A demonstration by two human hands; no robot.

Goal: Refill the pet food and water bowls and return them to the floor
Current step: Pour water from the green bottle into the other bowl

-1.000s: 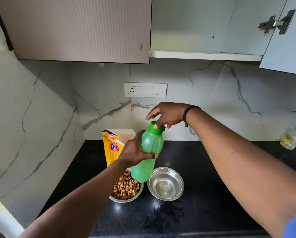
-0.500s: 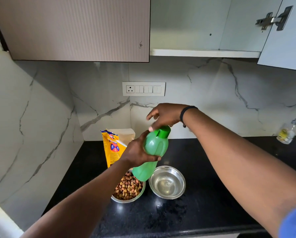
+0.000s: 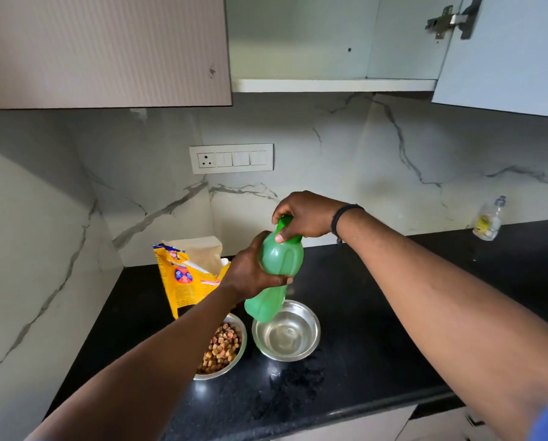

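Black polished stone makes up our bench [image 3: 377, 329], glossy enough to mirror the light, and nearest us in the lower middle of the frame two steel bowls sit just beside each other on it. Our food bowl [image 3: 234, 364], lower centre-left, is heaped with brown kibble and partly hidden by our left forearm; our water bowl [image 3: 287, 335] to its right shows only a shallow, clear pool at the bottom. We judge both bowls stiff and light in themselves but smooth and slippery at the rim, so we would take each low, with fingers under the flared lip and the bowl kept level, since the water will slosh and the kibble can spill. Above the water bowl, mid-frame, our left hand [image 3: 250, 272] wraps the waist of the green bottle [image 3: 279, 275], fingers curled round it, the bottle tilted with its base over the bowl's near rim. Our right hand [image 3: 304, 218] pinches the dark green cap [image 3: 287, 229], thumb and fingers closed on it. The translucent plastic looks slightly yielding, so a firm mid-body hold suits it while the cap is worked. Farther back at centre-left stands the open yellow food bag [image 3: 183, 281], soft and crumpled. Behind all this are the marble wall, a switch panel [image 3: 231, 158] and, far right, a small clear bottle [image 3: 487, 221].
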